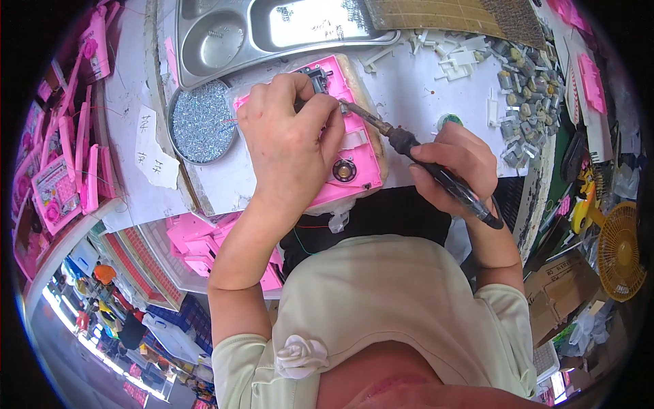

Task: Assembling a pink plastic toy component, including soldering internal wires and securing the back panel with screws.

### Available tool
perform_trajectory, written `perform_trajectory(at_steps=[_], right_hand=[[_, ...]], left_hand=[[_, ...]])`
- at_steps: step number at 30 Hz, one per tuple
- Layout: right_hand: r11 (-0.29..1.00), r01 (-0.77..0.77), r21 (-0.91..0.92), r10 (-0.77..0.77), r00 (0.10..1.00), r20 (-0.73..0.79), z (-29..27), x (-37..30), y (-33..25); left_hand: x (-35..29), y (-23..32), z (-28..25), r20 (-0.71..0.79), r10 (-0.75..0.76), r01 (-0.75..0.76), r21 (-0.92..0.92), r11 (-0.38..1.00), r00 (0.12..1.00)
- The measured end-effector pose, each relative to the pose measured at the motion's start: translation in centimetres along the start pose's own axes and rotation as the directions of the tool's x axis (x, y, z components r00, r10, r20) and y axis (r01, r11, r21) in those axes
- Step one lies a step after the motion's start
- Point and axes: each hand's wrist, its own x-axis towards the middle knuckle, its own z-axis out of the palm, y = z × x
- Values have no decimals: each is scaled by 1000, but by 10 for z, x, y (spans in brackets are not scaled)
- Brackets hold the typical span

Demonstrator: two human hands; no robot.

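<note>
A pink plastic housing (368, 160) lies on a pale pad on the white worktable, with a round speaker (344, 170) at its near end and a dark mechanism (317, 78) at its far end. Over the housing, my left hand (286, 133) is closed in a pinch; whatever its fingertips hold is hidden behind them. My right hand (463, 163) grips a black-handled soldering iron (446, 180), its tip pointing left to the spot beside my left fingertips. Just beyond the right hand sits a small green round item (449, 120), partly covered by the fingers.
A round tin of small screws (201, 123) stands left of my left hand, by a scrap of paper (155, 150). Behind is a metal compartment tray (211, 61). White plastic parts (460, 61) and small motors (524, 102) pile at right. Pink casings (58, 191) crowd the far left.
</note>
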Motion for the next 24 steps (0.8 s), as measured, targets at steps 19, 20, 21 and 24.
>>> perform_trajectory(at_steps=[19,20,21,24], right_hand=[[991,107,-86,-107,994,4,-10,-5,-6],[991,104,-80,-104,995,1,-10,-5,-6],[992,101,-74,-101,995,-1,-10,-5,-6],[991,107,-85,-107,994,1,-10,-7,-4]], left_hand=[[2,4,0,16,-5,3,76,997,1000],[1,4,0,15,-3,2,79,997,1000],[1,4,1,14,-2,1,82,997,1000],[0,5,2,11,-3,2,69,998,1000]])
